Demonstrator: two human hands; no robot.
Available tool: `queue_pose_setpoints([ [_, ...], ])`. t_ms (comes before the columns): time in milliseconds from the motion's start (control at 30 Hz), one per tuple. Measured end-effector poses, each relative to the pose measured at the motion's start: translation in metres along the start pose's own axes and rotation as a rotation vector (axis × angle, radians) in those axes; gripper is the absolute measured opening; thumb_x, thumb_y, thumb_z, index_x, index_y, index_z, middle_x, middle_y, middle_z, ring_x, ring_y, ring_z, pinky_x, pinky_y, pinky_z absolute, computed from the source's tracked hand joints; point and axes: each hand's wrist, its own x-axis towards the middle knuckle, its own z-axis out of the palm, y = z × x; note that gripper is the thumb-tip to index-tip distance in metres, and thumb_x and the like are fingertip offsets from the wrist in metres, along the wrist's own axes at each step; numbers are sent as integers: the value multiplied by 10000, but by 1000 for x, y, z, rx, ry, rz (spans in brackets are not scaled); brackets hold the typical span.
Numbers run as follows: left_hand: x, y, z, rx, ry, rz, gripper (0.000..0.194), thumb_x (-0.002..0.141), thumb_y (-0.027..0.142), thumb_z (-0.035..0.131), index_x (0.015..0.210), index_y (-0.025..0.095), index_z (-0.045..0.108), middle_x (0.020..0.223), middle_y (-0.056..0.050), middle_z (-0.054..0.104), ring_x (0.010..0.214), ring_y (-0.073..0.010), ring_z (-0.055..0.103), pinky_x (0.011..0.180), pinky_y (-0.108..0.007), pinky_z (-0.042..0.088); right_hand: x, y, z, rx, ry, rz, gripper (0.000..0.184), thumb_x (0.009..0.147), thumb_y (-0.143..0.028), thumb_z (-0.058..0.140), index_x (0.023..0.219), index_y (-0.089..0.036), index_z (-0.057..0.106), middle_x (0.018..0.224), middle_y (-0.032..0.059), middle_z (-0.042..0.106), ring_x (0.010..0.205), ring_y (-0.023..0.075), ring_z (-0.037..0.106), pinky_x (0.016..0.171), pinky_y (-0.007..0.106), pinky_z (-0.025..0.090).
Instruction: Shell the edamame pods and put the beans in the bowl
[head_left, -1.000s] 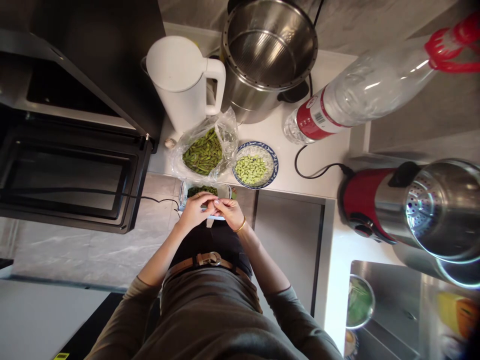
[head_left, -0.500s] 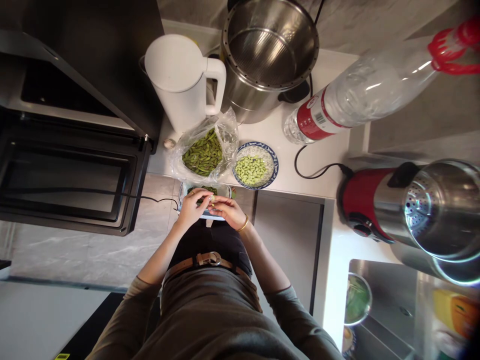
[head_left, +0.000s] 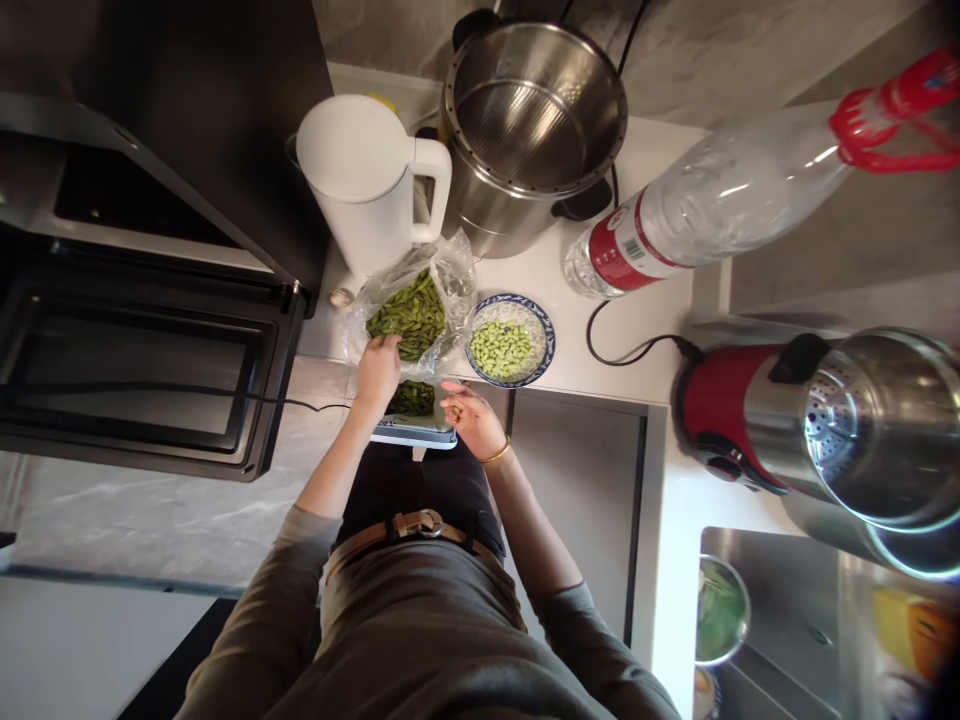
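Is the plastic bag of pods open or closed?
Open. The plastic bag's mouth is spread wide, green pods show inside it, and the left hand's fingers are at the pods.

From here the plate [head_left: 543,352] shows blue patterning around its white rim, the beans [head_left: 501,349] pale green, the pods [head_left: 417,312] deeper green, the jug [head_left: 358,180] plain white

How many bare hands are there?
2. The left hand reaches to green pods in a clear plastic bag; the right hand is near the round blue-rimmed plate of pale green beans.
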Motion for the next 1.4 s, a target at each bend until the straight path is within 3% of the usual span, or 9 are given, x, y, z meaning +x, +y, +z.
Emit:
queue_pose_setpoints([
  [133,38,-6,7,182,-157,-103,212,822,114,487,896,139,685,907,-156,691,969,-290,619,798,-393,507,1,1,5,-30,-12,-18,224,637,-264,629,836,-227,725,617,-3,624,485,97,353,476,262,300],
  [300,34,-11,12,279,-228,-84,150,770,228,611,881,142,664,934,-171,687,1023,-340,578,818,-439,474,2,4,3,4,-2,-22,226,601,-246,655,810,-225,739,635,-5,610,495,83,339,469,249,276],
  [533,24,-11,14,254,-150,-25,125,772,161,571,883,178,626,901,-123,693,1013,-289,579,858,-403,452,4,8,1,-20,-6,-16,220,617,-250,651,819,-222,734,646,-7,619,499,81,348,478,248,283],
  [733,20,-12,8,-95,-4,6,176,843,181,517,997,181,603,968,-81,666,916,-200,613,860,-323,481,8,9,6,15,-1,-34,185,609,-247,679,778,-213,745,615,-9,634,499,69,354,476,233,266],
  [900,16,-14,7,-59,137,48,388,849,110,463,1233,154,507,1214,-118,577,1151,-233,518,987,-353,427,11,9,8,11,-5,-51,193,602,-245,684,777,-190,741,602,1,641,500,59,362,470,222,242],
  [967,14,-14,8,37,117,32,395,837,97,472,1223,165,515,1222,-118,557,1154,-245,504,968,-361,432,12,10,8,6,-5,-51,185,605,-247,682,771,-184,735,604,7,641,499,60,364,470,225,238],
  [1167,11,-11,18,294,-150,75,184,855,143,479,920,207,639,1064,-98,622,1073,-290,522,906,-431,426,11,11,7,17,35,-34,156,589,-262,692,722,-187,722,591,6,641,493,62,379,467,226,234],
  [1300,13,-10,18,234,-100,76,129,833,137,523,897,190,622,1003,-110,641,1057,-288,537,901,-423,425,10,11,6,18,36,-32,167,587,-269,704,732,-188,722,591,4,640,494,62,381,467,222,239],
  [1400,11,-10,11,-83,59,23,164,835,147,537,986,173,594,947,-96,650,974,-242,588,872,-381,457,9,9,6,10,42,-32,193,593,-286,717,756,-182,718,606,4,640,499,61,376,471,223,249],
])
